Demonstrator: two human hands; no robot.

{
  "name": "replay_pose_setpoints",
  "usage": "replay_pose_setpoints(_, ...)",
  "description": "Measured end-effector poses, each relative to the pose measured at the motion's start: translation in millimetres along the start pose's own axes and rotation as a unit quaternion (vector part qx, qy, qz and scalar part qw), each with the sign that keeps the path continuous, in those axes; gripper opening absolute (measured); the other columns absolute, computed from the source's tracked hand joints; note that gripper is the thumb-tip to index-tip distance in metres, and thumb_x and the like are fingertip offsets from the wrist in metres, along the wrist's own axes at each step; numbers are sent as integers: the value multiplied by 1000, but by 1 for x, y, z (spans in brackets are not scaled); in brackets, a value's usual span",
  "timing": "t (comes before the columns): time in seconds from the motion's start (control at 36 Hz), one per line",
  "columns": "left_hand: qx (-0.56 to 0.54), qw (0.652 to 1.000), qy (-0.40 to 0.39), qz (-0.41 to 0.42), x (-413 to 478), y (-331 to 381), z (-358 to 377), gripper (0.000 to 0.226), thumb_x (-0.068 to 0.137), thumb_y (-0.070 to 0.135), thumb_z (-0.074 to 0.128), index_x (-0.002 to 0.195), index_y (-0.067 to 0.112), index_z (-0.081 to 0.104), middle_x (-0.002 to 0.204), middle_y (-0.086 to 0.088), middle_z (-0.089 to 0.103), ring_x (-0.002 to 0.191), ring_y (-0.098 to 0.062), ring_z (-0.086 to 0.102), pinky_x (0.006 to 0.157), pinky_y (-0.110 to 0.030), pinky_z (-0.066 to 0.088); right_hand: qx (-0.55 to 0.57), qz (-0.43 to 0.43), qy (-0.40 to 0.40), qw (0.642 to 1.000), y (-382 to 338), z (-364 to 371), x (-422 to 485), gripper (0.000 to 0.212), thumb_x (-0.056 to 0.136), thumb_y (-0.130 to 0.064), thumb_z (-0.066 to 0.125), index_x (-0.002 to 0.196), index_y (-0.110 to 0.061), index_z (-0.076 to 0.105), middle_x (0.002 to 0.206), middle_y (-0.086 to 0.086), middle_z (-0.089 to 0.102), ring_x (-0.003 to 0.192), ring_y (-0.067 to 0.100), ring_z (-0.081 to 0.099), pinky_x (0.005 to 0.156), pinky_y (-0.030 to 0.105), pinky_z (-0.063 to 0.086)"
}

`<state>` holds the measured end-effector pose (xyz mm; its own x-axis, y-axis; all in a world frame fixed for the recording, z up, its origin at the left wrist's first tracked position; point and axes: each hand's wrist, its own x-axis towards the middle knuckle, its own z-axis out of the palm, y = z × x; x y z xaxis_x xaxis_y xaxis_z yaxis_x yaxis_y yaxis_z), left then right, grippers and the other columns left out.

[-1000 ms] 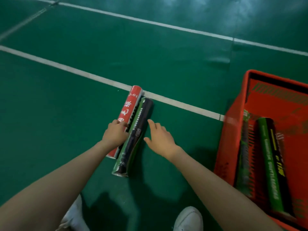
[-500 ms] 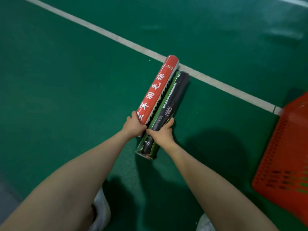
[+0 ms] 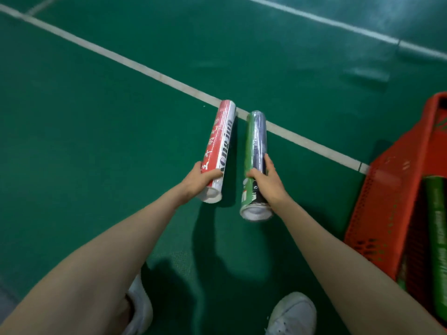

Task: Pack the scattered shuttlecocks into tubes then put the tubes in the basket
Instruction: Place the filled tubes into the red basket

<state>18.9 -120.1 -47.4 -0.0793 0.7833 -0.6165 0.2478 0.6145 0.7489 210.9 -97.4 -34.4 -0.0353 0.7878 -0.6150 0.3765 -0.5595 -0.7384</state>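
My left hand (image 3: 202,178) grips the near end of a red and white shuttlecock tube (image 3: 221,143), held off the green floor and pointing away from me. My right hand (image 3: 267,181) grips a green and black tube (image 3: 256,139) the same way, a short gap to the right of the red one. Both tubes show white caps at their near ends. An orange mesh basket (image 3: 384,204) stands at the right edge, with a green tube (image 3: 437,228) lying inside it. No loose shuttlecocks are in view.
A white court line (image 3: 145,68) runs diagonally across the green floor behind the tubes. My two white shoes (image 3: 294,315) are at the bottom edge. A second white line (image 3: 338,26) crosses the far right corner.
Both hands closed on the tubes and lifted them off the floor. The tubes, side by side before, are now apart. The basket has come back into view on the right.
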Motion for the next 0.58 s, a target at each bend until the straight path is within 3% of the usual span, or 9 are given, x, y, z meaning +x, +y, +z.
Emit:
replay_pose_setpoints(0.11,-64,996,-33,46,-29,34,13,77,82,41,69,141,14,28,122,-4,56,99,-19,64,79,-28,54,-27,-44,45,998,-23,-45,-29,76,87,-30,56,144,-55,13,135,6,33,92,22,57,86,40,51)
replay_pose_setpoints(0.19,-79,993,-44,75,-50,57,28,80,78,41,74,141,22,29,126,-1,57,101,-17,65,80,-27,53,-66,-107,112,986,-30,-84,-54,75,93,-27,54,144,-57,8,131,4,26,77,19,54,59,25,45)
replay_pose_setpoints(0.22,-88,991,-51,83,-57,66,35,77,79,38,74,140,23,30,124,0,59,100,-17,66,79,-28,54,-85,-128,138,978,-32,-98,-64,75,93,-29,54,144,-57,6,129,5,27,74,20,56,57,24,44)
replay_pose_setpoints(0.36,-85,983,-90,135,-89,121,80,69,83,32,69,141,24,33,118,3,63,99,-17,67,80,-32,56,-202,-206,269,919,-31,-168,-108,78,93,-34,57,146,-54,3,132,8,27,68,12,45,51,19,36)
replay_pose_setpoints(0.47,-66,973,-131,178,-109,158,121,79,82,33,72,145,32,24,123,3,60,101,-19,66,78,-37,58,-167,-223,329,902,-13,-217,-139,80,92,-32,59,143,-59,2,137,4,23,74,17,49,60,29,48)
replay_pose_setpoints(0.58,0,963,-142,228,-122,183,159,101,69,47,77,148,41,14,130,8,55,107,-13,63,95,-42,51,-138,-197,380,893,15,-256,-165,78,94,-31,56,144,-57,2,135,4,24,63,15,49,53,23,38)
